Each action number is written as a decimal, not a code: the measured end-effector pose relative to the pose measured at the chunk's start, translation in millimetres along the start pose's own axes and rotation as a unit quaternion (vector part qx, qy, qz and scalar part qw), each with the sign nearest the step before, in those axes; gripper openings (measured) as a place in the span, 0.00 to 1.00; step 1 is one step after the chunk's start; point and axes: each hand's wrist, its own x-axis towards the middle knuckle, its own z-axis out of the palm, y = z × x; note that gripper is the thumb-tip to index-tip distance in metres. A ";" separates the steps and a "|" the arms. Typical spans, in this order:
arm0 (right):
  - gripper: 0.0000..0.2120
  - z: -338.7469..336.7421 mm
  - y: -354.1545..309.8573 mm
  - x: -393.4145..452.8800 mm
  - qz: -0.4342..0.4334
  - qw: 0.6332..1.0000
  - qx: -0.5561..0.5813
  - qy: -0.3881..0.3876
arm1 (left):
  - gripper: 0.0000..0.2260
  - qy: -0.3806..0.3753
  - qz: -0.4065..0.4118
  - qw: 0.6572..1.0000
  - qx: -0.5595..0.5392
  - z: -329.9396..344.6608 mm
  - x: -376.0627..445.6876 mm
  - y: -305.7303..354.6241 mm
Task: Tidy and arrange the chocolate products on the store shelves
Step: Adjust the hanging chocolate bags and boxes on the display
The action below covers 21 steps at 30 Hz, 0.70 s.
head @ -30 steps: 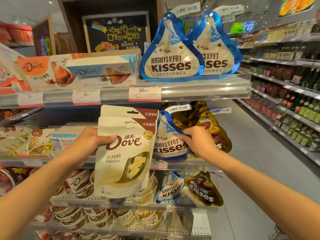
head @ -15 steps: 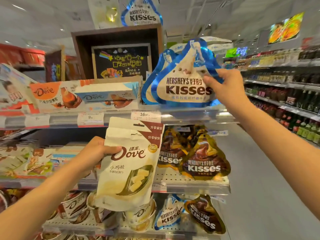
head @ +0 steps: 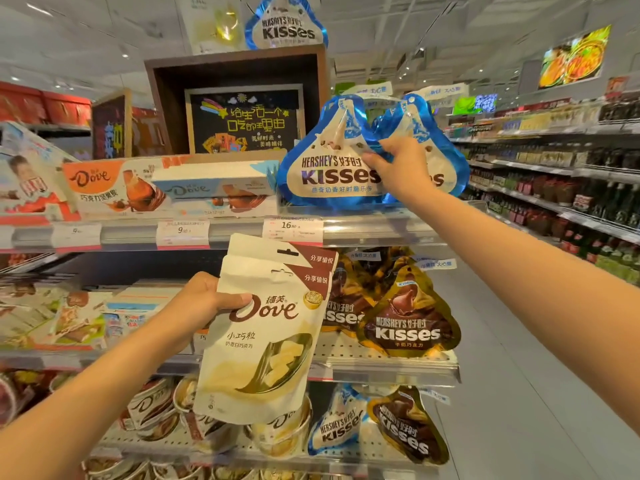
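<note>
top shelf, Dove boxes, Kisses bags

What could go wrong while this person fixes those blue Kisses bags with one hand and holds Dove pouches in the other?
The right hand pinches only the front blue Kisses bag; the loose bag behind might topple off the top shelf. The left hand grips two Dove pouches by one edge, so the rear one could slip out.

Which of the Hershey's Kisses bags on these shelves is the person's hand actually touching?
The front blue Kisses bag on the top shelf. The right hand grips its edge; the brown bags and the blue bag lower down sit untouched.
</note>
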 end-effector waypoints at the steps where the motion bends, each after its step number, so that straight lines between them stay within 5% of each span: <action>1: 0.18 -2.3 -0.3 -0.2 0.001 1.000 0.001 -0.021 | 0.05 -0.003 0.001 1.000 -0.001 0.7 -0.4 0.7; 5: 0.44 -13.1 -5.8 -7.8 0.001 0.990 -0.056 -0.129 | 0.04 -0.013 0.007 1.000 0.002 3.8 -0.2 3.0; 7: 0.49 -16.3 -7.0 -10.0 -0.013 0.988 -0.089 -0.129 | 0.05 -0.020 0.012 1.000 0.004 4.2 1.1 4.1; 15: 0.46 -9.9 -0.4 -9.9 -0.063 0.987 -0.109 -0.101 | 0.05 -0.040 0.021 0.999 0.003 5.9 5.2 4.9; 19: 0.30 -9.5 -0.3 -9.2 -0.104 0.980 -0.126 -0.114 | 0.05 -0.041 0.032 0.999 -0.001 5.9 7.2 4.3; 21: 0.32 -8.8 -2.1 -12.1 -0.122 0.976 -0.134 -0.119 | 0.05 -0.044 0.033 0.998 -0.003 6.6 8.6 3.7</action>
